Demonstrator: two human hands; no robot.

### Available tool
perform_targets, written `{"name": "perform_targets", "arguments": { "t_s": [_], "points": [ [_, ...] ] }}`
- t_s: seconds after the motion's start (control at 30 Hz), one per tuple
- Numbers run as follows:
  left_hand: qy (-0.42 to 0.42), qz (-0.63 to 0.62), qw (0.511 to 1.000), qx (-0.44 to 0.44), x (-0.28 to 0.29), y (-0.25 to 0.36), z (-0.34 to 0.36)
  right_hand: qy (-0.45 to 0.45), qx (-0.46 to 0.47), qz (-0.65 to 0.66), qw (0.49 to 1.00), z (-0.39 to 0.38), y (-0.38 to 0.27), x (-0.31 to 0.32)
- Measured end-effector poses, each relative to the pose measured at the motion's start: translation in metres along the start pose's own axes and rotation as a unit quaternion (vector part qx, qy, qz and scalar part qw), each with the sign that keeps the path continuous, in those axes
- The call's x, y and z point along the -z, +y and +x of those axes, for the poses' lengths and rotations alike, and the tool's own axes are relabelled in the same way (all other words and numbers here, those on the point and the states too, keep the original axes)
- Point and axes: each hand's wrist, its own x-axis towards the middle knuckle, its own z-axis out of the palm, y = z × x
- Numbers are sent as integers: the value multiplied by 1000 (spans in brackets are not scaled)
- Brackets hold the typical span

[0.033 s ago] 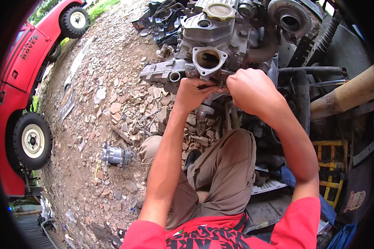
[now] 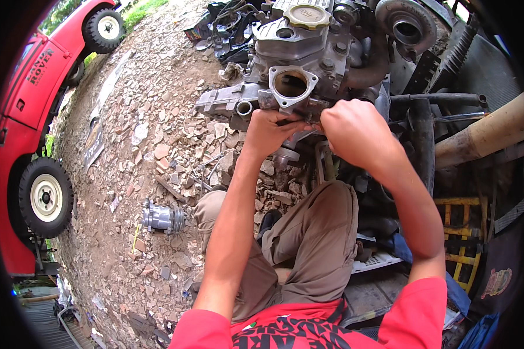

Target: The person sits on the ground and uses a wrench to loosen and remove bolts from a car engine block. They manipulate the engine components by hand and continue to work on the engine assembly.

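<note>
A grey metal engine stands in front of me, with a round yellowish cap on top. On its near side is a three-cornered flange around a round opening. My left hand is closed just under this flange, thumb and fingers pinched together against the engine. Close beside it on the right, my right hand is curled into a fist, knuckles up. The two hands nearly meet below the flange. Whatever lies in the fingers of either hand is hidden or too small to make out.
A turbocharger sits at the engine's upper right. A bamboo pole and a yellow grid are at right. On the stony ground lies a ribbed metal cylinder-shaped part. A red off-road vehicle stands at far left.
My right hand has shifted slightly downward, uncovering a little more of the engine beside the flange. My left hand stays in nearly the same place.
</note>
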Motion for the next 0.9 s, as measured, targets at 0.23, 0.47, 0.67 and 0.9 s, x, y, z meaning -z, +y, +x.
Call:
{"name": "perform_targets", "arguments": {
  "t_s": [0.23,0.47,0.67,0.9],
  "points": [
    [12,-16,1000,-2,-3,4,-7,80,-30,38,996,-22,5,-25],
    [21,-33,999,-31,-12,3,-2,275,-45,217,935,-43,15,-115],
    [20,-13,999,-49,-7,-1,-6,148,-28,323,934,-37,22,-95],
    [35,-11,998,-54,-4,8,-12,19,-83,112,990,-32,3,-39]
  ]
}}
